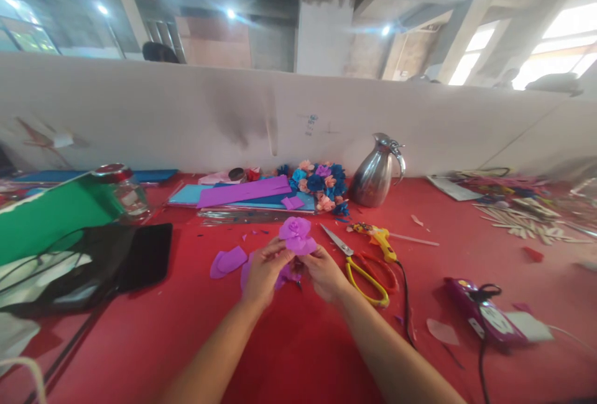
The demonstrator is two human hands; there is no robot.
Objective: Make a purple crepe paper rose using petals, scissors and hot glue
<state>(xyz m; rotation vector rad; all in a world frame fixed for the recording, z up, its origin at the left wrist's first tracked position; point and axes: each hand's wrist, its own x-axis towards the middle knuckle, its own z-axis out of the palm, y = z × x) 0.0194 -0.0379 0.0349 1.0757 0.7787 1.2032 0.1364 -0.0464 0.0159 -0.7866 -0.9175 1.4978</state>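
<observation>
Both my hands hold a purple paper flower point(297, 234) just above the red table. My left hand point(267, 270) pinches its lower left side, and my right hand point(325, 270) pinches the lower right. The flower's base is mostly hidden between the fingers. Cut purple paper petals point(228, 261) lie left of my left hand, with more purple paper under the hands. Close to my right hand are scissors point(359, 267) with one yellow and one red handle loop, their blades pointing away to the left. A yellow hot glue gun point(380, 239) rests just beyond them, a clear glue stick at its back.
Purple and blue paper sheets point(245, 191) and a bunch of paper flowers point(321, 185) lie behind my hands. A steel jug point(377, 171) stands near the white partition point(209, 112). At right is a purple power strip point(485, 314) with cables; at left, a black phone point(145, 257) and glass jar point(128, 192).
</observation>
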